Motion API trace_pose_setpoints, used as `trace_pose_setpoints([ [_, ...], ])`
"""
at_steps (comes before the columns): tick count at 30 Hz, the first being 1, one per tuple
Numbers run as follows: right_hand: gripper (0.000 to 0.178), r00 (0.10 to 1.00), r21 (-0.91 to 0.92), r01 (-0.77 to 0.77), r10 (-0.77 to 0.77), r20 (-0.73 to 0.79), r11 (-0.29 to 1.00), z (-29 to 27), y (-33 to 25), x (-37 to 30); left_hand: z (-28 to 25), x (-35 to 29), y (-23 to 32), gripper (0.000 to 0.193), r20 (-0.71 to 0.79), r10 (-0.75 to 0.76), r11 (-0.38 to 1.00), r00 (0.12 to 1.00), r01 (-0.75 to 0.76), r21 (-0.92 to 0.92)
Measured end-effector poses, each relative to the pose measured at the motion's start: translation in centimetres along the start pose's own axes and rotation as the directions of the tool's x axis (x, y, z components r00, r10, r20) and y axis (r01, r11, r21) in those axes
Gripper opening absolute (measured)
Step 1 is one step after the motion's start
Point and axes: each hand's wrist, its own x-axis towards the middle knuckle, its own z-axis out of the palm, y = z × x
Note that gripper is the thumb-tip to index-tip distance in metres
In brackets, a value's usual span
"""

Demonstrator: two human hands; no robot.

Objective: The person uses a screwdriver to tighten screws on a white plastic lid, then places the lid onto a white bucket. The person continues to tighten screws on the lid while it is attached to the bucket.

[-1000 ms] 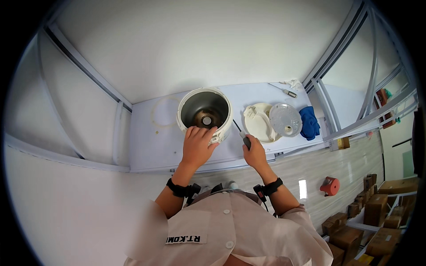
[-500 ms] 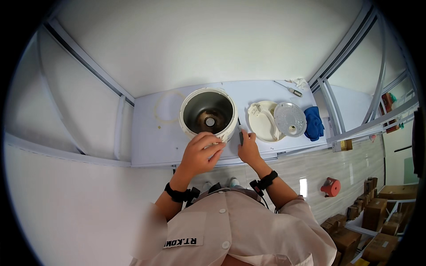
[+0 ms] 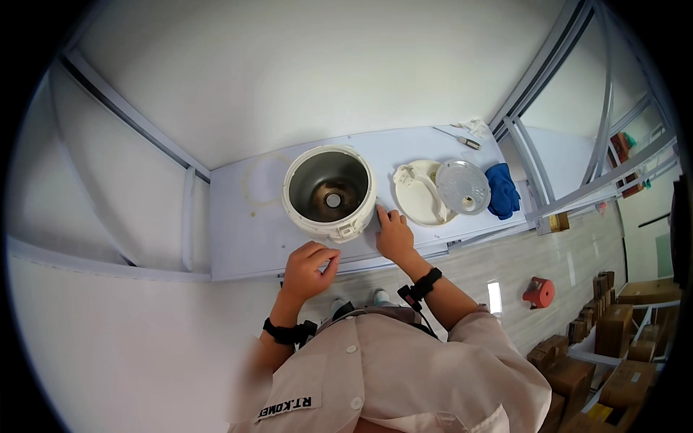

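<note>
A white rice cooker body [image 3: 303, 222] stands without a lid on the table, its grey inside stained brown around a pale round piece [image 3: 333, 200] at the bottom. Just in front of its rim is my left hand [image 3: 306, 273], fingers curled toward the thumb. Whether something small is pinched there is hidden. My right hand [image 3: 395, 236] rests on the table at the cooker's right side, with index and middle fingers stretched apart. By those fingertips a small grey piece shows, too little to name. A latch-like part [image 3: 350, 229] juts from the cooker's front.
Right of my right hand lie a white lid [image 3: 415, 198], a clear perforated disc [image 3: 462, 187] and a blue cloth [image 3: 502, 191]. Farther back lies a screwdriver [image 3: 468, 142] near white tissue [image 3: 473, 128]. Metal frame posts flank the table [image 3: 253, 252]. A red stool [image 3: 538, 293] stands on the floor.
My left hand has drawn back from the cooker's front rim toward me. The dark-handled tool in my right hand no longer shows, and its fingers have spread beside the cooker.
</note>
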Motion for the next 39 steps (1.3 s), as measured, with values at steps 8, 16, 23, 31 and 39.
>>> trace_pose_setpoints([
  [8,0.082,0.996,0.063,-0.068,0.071,-0.048,0.996,-2.2,-1.8,-2.1,0.5,-0.9,-0.8,0.009,-0.006,-0.011,1.000,1.000,0.011,0.008],
  [16,0.077,0.973,0.118,-0.169,0.185,-0.141,0.979,-4.3,-2.5,-6.3,2.0,-1.3,-1.0,0.006,0.086,0.005,0.998,0.996,0.001,-0.067],
  [23,0.068,0.944,0.182,-0.271,0.298,-0.142,0.945,-5.2,-1.2,-10.4,3.8,-1.4,-0.8,0.005,0.210,0.052,0.988,0.976,-0.019,-0.156],
  [31,0.058,0.911,0.260,-0.348,0.390,-0.131,0.901,-8.6,2.6,-11.5,7.0,1.2,1.1,0.007,0.284,0.096,0.973,0.954,-0.030,-0.230],
  [39,0.036,0.916,0.357,-0.273,0.355,-0.187,0.893,-12.6,12.9,-8.7,15.7,6.9,3.9,0.014,0.286,-0.131,0.969,0.949,0.184,-0.166],
])
